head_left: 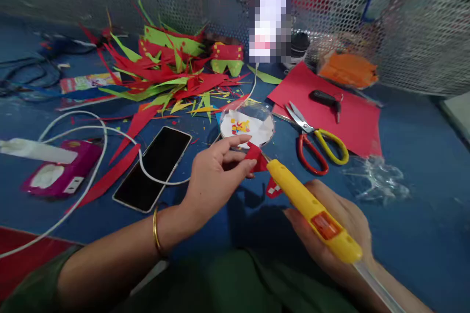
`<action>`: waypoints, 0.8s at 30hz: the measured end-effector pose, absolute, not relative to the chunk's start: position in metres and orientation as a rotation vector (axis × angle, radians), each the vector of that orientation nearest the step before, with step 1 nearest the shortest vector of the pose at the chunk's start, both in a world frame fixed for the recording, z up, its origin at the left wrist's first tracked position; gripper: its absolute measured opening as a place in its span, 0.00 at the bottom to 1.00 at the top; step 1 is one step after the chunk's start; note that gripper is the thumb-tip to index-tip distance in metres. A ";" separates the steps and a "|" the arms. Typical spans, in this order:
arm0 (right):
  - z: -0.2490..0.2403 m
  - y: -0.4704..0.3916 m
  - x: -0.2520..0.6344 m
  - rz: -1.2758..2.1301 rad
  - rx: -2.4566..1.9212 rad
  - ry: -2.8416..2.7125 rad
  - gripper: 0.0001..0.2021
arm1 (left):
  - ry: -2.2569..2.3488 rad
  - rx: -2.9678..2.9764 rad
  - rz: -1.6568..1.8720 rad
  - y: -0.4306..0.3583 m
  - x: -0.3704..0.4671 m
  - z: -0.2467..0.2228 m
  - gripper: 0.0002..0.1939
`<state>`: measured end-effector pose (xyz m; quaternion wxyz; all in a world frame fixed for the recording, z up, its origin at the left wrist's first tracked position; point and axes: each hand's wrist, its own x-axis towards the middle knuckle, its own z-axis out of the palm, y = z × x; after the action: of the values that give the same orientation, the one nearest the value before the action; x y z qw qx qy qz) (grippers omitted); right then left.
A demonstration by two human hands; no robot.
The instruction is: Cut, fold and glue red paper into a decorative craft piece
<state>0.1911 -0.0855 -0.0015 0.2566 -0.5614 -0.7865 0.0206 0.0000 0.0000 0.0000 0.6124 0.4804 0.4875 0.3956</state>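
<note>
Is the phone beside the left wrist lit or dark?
Dark: the phone shows plain black, with a white cable lying across it.

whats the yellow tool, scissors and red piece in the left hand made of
Yellow tool: likely smooth plastic, from its moulded body. Scissors: shiny grey blades suggest metal; bright smooth handles, probably plastic. Red piece: perhaps paper, thin and matte.

L hand pinches small folded red paper piece btwn thumb & fingers; R hand grips yellow glue gun, nozzle right at the paper. Just beyond: clear dish w/ white paper & red/yellow bits. Scissors, red & yellow handles, lie R of it, blades over edge of red sheet. Blk phone on L, white cable across it. Red/green scraps piled at back L of blue desk.
</note>
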 end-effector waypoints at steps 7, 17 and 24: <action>0.002 -0.087 0.191 0.170 -1.457 -2.127 0.13 | 1.121 1.112 0.917 -0.001 -0.001 -0.002 0.23; 0.003 -0.091 0.201 0.359 -1.418 -1.849 0.05 | 1.184 1.165 0.910 0.000 -0.001 -0.001 0.23; -0.003 -0.084 0.215 0.426 -1.722 -1.583 0.12 | 1.166 1.111 0.902 0.000 -0.003 -0.005 0.26</action>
<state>0.2153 -0.0836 -0.0025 0.3728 -0.6721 -0.6178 0.1661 -0.0029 -0.0005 -0.0046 0.6034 0.4799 0.5038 0.3896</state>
